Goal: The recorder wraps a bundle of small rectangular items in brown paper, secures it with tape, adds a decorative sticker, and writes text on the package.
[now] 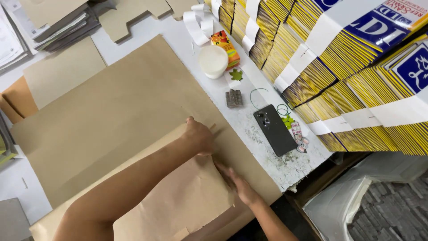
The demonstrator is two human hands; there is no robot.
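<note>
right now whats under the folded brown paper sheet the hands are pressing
Under the folded brown paper sheet, pressed by the left hand and right hand, lies a larger flat brown paper sheet on the white table. Anything else beneath is covered.

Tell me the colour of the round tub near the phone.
The round tub is white; head view.

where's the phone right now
In the head view the dark phone lies face down on the white table, right of the brown paper, just beyond the right hand and beside the yellow-edged stacks.
</note>
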